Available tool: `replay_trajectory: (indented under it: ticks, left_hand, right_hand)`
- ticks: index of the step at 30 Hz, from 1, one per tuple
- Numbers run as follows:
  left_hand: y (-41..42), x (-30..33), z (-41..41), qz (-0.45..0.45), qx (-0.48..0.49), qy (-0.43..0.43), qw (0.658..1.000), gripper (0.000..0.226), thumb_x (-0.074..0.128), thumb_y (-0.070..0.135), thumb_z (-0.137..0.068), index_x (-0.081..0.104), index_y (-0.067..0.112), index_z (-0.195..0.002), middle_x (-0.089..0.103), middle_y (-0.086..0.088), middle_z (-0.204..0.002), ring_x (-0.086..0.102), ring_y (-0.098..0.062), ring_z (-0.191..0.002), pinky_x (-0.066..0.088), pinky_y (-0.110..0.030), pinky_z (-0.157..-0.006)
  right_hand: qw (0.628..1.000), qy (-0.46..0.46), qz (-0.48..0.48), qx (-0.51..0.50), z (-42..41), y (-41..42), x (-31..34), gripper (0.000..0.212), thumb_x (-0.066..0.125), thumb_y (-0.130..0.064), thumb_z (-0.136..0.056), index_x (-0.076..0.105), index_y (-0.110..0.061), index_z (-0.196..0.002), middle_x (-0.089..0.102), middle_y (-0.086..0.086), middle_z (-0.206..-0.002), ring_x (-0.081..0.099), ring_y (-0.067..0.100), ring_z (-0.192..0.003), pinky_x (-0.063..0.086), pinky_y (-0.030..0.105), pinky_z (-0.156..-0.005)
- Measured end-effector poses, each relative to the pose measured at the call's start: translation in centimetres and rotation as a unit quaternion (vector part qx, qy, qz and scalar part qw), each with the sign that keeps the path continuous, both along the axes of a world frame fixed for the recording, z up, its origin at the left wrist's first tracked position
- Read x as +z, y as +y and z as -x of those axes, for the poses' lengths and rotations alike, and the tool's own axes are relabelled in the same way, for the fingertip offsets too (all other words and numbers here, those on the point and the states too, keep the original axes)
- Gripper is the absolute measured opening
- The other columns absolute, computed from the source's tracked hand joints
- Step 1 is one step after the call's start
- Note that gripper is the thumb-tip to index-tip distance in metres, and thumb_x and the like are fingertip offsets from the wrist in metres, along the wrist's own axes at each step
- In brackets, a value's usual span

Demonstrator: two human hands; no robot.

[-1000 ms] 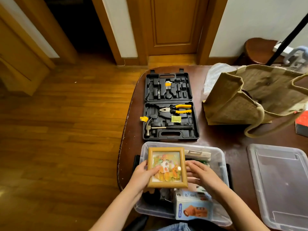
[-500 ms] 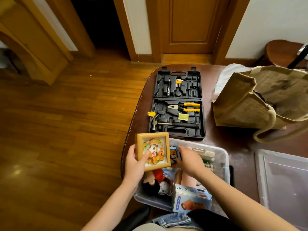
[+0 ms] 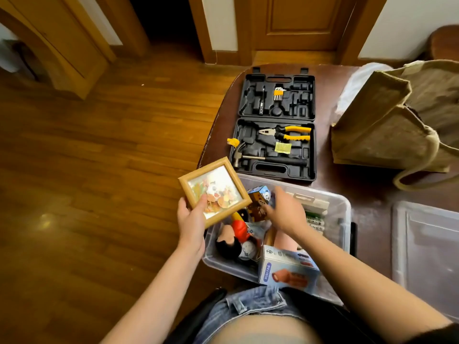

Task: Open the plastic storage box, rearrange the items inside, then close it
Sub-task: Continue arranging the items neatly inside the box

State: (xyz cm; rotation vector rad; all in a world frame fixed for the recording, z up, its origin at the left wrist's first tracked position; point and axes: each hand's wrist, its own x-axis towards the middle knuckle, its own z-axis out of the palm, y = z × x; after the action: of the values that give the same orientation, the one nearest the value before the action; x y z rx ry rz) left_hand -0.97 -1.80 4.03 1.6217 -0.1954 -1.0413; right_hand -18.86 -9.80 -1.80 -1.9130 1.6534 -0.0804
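Gripping picture frame [image 3: 215, 191], left hand [image 3: 191, 219]; right hand [image 3: 285, 209] open.

We see a tool case [image 3: 274, 125] on the table [image 3: 347, 184], far of the storage box [image 3: 344, 219]; bag [image 3: 387, 125] right, lid [image 3: 427, 249] near right.

Storage box [image 3: 344, 219]: clear plastic, open, at the table's near edge, crowded with things.
Lid [image 3: 427, 249]: clear, off, flat on the table to the box's right.
Picture frame [image 3: 215, 191]: wooden, tilted, held past the box's left rim.
Fan carton [image 3: 288, 270]: pale blue, near corner.
Doll [image 3: 232, 240]: dark-haired, lying inside at left.
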Motion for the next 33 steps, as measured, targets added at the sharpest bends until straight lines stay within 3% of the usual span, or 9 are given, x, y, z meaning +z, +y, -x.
replay_trajectory:
  ticks: [3, 8, 10, 15, 20, 23, 28, 30, 33]
  left_hand:
    - [0.2, -0.1, -0.2, 0.003, 0.021, 0.029, 0.999, 0.045, 0.058, 0.016, -0.093, 0.045, 0.02, -0.136, 0.063, -0.003, -0.119, 0.065, -0.019, -0.102, 0.055, -0.032, -0.072]
    - [0.4, -0.3, -0.4, 0.007, 0.028, 0.047, 0.998, 0.038, 0.058, 0.015, -0.093, 0.049, 0.022, -0.129, 0.065, 0.001, -0.111, 0.066, -0.016, -0.097, 0.053, -0.028, -0.066]
    - [0.4, -0.4, -0.3, 0.007, 0.012, 0.039, 0.999, 0.035, 0.058, 0.014, -0.093, 0.05, 0.023, -0.125, 0.066, 0.001, -0.112, 0.066, -0.016, -0.098, 0.054, -0.029, -0.069]
    - [0.6, -0.6, 0.0, 0.024, -0.09, -0.092, 0.991, 0.024, 0.06, 0.013, -0.092, 0.053, 0.029, -0.109, 0.064, 0.008, -0.106, 0.066, -0.006, -0.093, 0.054, -0.017, -0.062]
    - [0.4, -1.0, 0.0, 0.053, -0.204, -0.247, 0.946, 0.027, 0.06, 0.015, -0.092, 0.049, 0.026, -0.113, 0.059, 0.007, -0.11, 0.059, -0.003, -0.1, 0.053, -0.015, -0.068]
    - [-0.2, -0.9, 0.0, 0.077, -0.256, -0.324, 0.907, 0.031, 0.061, 0.012, -0.091, 0.047, 0.026, -0.115, 0.055, 0.018, -0.103, 0.055, 0.004, -0.094, 0.049, -0.015, -0.076]
    - [-1.3, -0.9, -0.8, 0.113, -0.301, -0.325, 0.89, 0.038, 0.063, 0.004, -0.088, 0.046, 0.025, -0.115, 0.052, 0.021, -0.104, 0.051, 0.017, -0.097, 0.042, -0.001, -0.076]
    - [-1.6, -1.0, -0.9, 0.117, -0.304, -0.313, 0.892, 0.038, 0.063, 0.004, -0.088, 0.046, 0.026, -0.114, 0.055, 0.018, -0.105, 0.053, 0.014, -0.098, 0.045, -0.005, -0.077]
    - [-1.9, -1.3, -1.0, 0.094, -0.269, -0.21, 0.935, 0.035, 0.062, 0.008, -0.089, 0.046, 0.031, -0.11, 0.062, 0.005, -0.109, 0.064, -0.003, -0.097, 0.056, -0.021, -0.072]
  right_hand:
    - [0.995, -0.073, 0.054, -0.029, 2.4, 1.0, 0.4, 0.031, 0.06, -0.032, -0.088, 0.05, -0.014, -0.113, 0.067, 0.003, -0.097, 0.062, 0.025, -0.086, 0.034, 0.028, -0.059]
    - [0.969, -0.211, 0.071, -0.108, 5.4, 2.4, 1.5, 0.026, 0.063, -0.029, -0.087, 0.054, -0.019, -0.11, 0.068, -0.004, -0.101, 0.063, 0.016, -0.091, 0.052, 0.04, -0.078]
    - [0.957, -0.246, 0.08, -0.132, 6.2, 2.8, 1.9, 0.022, 0.065, -0.025, -0.087, 0.054, -0.022, -0.105, 0.066, -0.012, -0.095, 0.062, 0.009, -0.089, 0.054, 0.037, -0.077]
    - [0.932, -0.299, 0.088, -0.183, 7.0, 3.5, 2.4, 0.021, 0.066, -0.025, -0.086, 0.051, -0.029, -0.101, 0.06, -0.025, -0.089, 0.06, -0.007, -0.089, 0.052, 0.013, -0.064]
    - [0.929, -0.316, 0.069, -0.182, 6.5, 3.5, 2.5, 0.022, 0.065, -0.019, -0.087, 0.049, -0.029, -0.098, 0.061, -0.022, -0.091, 0.061, -0.002, -0.089, 0.053, 0.026, -0.072]
    - [0.929, -0.341, 0.023, -0.141, 6.0, 3.6, 2.4, 0.02, 0.065, -0.016, -0.087, 0.052, -0.026, -0.098, 0.064, -0.017, -0.095, 0.062, -0.003, -0.09, 0.054, 0.026, -0.078]
    - [0.923, -0.356, 0.006, -0.144, 4.9, 3.0, 2.6, 0.021, 0.065, -0.011, -0.087, 0.05, -0.02, -0.099, 0.064, -0.011, -0.099, 0.062, 0.004, -0.095, 0.052, 0.027, -0.082]
    - [0.899, -0.403, -0.021, -0.17, 4.7, 2.5, 3.1, 0.019, 0.063, -0.011, -0.088, 0.05, -0.023, -0.095, 0.067, -0.005, -0.099, 0.064, 0.012, -0.094, 0.053, 0.028, -0.079]
    - [0.816, -0.53, -0.118, -0.198, 4.3, 2.2, 4.0, 0.009, 0.058, -0.015, -0.091, 0.055, -0.016, -0.099, 0.072, -0.002, -0.093, 0.069, 0.014, -0.085, 0.055, 0.023, -0.068]
